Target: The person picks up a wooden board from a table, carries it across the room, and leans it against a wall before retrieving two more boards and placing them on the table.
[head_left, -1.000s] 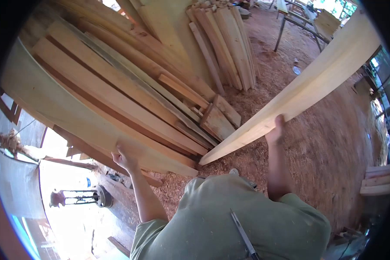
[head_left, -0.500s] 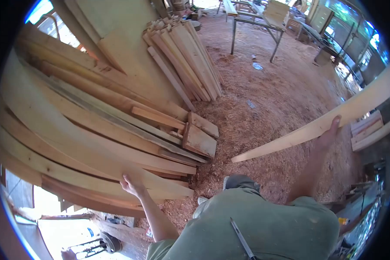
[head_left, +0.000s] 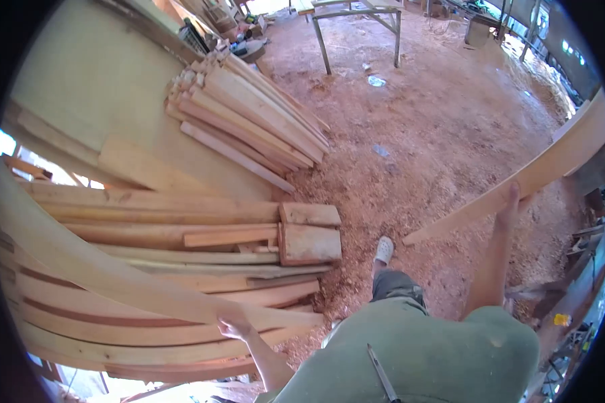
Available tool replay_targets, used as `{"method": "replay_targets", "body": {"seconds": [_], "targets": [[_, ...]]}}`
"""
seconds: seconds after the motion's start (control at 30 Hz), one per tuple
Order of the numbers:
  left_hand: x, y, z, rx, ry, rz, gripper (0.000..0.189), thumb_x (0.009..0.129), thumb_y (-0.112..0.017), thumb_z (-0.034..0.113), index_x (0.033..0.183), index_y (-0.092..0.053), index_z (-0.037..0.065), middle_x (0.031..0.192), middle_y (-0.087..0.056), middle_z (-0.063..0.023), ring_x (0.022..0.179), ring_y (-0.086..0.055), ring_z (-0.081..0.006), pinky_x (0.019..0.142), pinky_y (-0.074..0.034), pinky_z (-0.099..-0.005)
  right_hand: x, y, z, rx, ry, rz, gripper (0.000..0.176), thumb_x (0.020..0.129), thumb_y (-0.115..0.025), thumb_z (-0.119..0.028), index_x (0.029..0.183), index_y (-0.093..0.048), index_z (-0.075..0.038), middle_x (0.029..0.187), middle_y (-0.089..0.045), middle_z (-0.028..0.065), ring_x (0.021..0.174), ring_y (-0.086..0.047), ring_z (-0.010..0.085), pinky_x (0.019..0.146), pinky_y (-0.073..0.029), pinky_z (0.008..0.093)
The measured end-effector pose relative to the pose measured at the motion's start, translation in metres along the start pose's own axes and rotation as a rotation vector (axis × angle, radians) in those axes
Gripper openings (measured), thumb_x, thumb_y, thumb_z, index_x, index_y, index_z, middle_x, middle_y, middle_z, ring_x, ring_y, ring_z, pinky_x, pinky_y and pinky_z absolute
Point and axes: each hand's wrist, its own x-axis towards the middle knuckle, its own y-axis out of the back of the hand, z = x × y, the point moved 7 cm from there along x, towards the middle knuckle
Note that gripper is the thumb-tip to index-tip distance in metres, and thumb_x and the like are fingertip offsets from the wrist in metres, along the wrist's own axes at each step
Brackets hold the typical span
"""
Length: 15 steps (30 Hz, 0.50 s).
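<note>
My left hand [head_left: 236, 328] is closed on the lower edge of a long, pale wooden board [head_left: 128, 279], which sweeps across the left side in front of the stacked timber. On the other side, my right hand [head_left: 511, 196] grips a second wooden board [head_left: 474, 207] from below; its narrow end points down toward the floor and its wide end rises to the right edge. The far side of each hand's grip is hidden behind the boards. Between them is my body in a green shirt [head_left: 417, 356], with a pen-like tool [head_left: 382, 373] lying against it.
A pile of long boards [head_left: 168, 215] lies at left, with short wood blocks [head_left: 310, 243] at its end. Several planks [head_left: 249, 114] lean in a bundle behind. Shavings cover the floor [head_left: 437, 134], where my shoe [head_left: 384, 250] rests. A metal-legged table [head_left: 356, 12] stands farther off.
My view has turned, so the timber pile now lies more level. Both boards are still in my hands. One shoe now shows ahead of my body.
</note>
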Motion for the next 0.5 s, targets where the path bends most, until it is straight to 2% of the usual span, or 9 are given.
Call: {"method": "replay_targets", "body": {"seconds": [0.1,0.13,0.2,0.23,0.3,0.33,0.4,0.43,0.5], "targets": [[-0.023,-0.041,0.013,0.028,-0.074,-0.016,0.078,0.078,-0.061,0.069,0.09,-0.064,-0.008,0.081,-0.06,-0.0089,0.071,-0.052,-0.0174,0.06,-0.048,-0.0359,0.021,-0.012,0.042,-0.084,-0.068,-0.038,0.055,0.086,-0.066,-0.019,0.13,-0.036,-0.003,0.111,-0.051,0.0074,0.098,-0.053,0.0164,0.084,-0.046,0.0331],[-0.031,-0.055,0.014,0.009,-0.096,-0.022,0.078,0.078,-0.061,0.069,0.09,-0.064,-0.008,0.081,-0.06,-0.0089,0.071,-0.052,-0.0174,0.06,-0.048,-0.0359,0.026,-0.012,0.056,-0.067,-0.066,-0.014,0.055,0.086,-0.066,-0.019,0.13,-0.036,-0.003,0.111,-0.051,0.0074,0.098,-0.053,0.0164,0.084,-0.046,0.0331],[-0.046,-0.097,0.021,0.047,-0.123,-0.143,0.077,0.077,-0.062,0.07,0.075,-0.061,-0.007,0.069,-0.058,-0.0051,0.061,-0.049,-0.0144,0.051,-0.044,-0.0342,0.033,-0.035,0.085,-0.122,-0.031,-0.255,0.062,0.081,-0.069,-0.013,0.132,-0.034,-0.002,0.113,-0.05,0.0078,0.099,-0.053,0.0176,0.085,-0.047,0.0338],[-0.052,-0.12,0.023,0.043,-0.134,-0.153,0.077,0.077,-0.062,0.07,0.075,-0.061,-0.007,0.069,-0.058,-0.0051,0.061,-0.049,-0.0144,0.051,-0.044,-0.0342,0.041,-0.043,0.097,-0.121,-0.033,-0.241,0.062,0.081,-0.069,-0.013,0.132,-0.034,-0.002,0.113,-0.05,0.0078,0.099,-0.053,0.0176,0.085,-0.047,0.0338],[-0.068,-0.163,0.026,0.048,-0.138,-0.184,0.074,0.077,-0.062,0.068,0.066,-0.058,-0.005,0.059,-0.052,-0.0006,0.054,-0.045,-0.012,0.046,-0.039,-0.0344,0.05,-0.057,0.134,-0.207,-0.27,-0.245,0.066,0.073,-0.073,-0.008,0.127,-0.036,-0.001,0.11,-0.051,0.0105,0.098,-0.054,0.0204,0.084,-0.048,0.0354],[-0.073,-0.18,0.028,0.054,-0.136,-0.18,0.074,0.077,-0.062,0.068,0.066,-0.058,-0.005,0.059,-0.052,-0.0006,0.054,-0.045,-0.012,0.046,-0.039,-0.0344,0.061,-0.06,0.149,-0.208,-0.274,-0.251,0.066,0.073,-0.073,-0.008,0.127,-0.036,-0.001,0.11,-0.051,0.0105,0.098,-0.054,0.0204,0.084,-0.048,0.0354],[-0.078,-0.238,0.029,0.168,-0.044,-0.36,0.071,0.078,-0.062,0.066,0.064,-0.058,-0.003,0.057,-0.049,0.0008,0.055,-0.043,-0.0109,0.046,-0.036,-0.0336,0.09,-0.075,0.185,-0.29,-0.268,-0.279,0.062,0.071,-0.074,-0.005,0.123,-0.039,0.001,0.108,-0.052,0.0119,0.098,-0.055,0.0216,0.084,-0.048,0.0359],[-0.08,-0.264,0.034,0.163,-0.046,-0.358,0.071,0.078,-0.062,0.066,0.064,-0.058,-0.003,0.057,-0.049,0.0008,0.055,-0.043,-0.0109,0.046,-0.036,-0.0336,0.103,-0.085,0.201,-0.286,-0.264,-0.277,0.062,0.071,-0.074,-0.005,0.123,-0.039,0.001,0.108,-0.052,0.0119,0.098,-0.055,0.0216,0.084,-0.048,0.0359],[-0.093,-0.318,0.031,0.208,0.022,-0.508,0.064,0.083,-0.061,0.059,0.067,-0.056,-0.003,0.056,-0.045,0.0016,0.056,-0.04,-0.0104,0.047,-0.032,-0.0333,0.126,-0.099,0.232,-0.259,-0.329,-0.305,0.06,0.071,-0.075,-0.006,0.119,-0.041,0.003,0.106,-0.053,0.0128,0.097,-0.055,0.0227,0.084,-0.048,0.0359]]}}
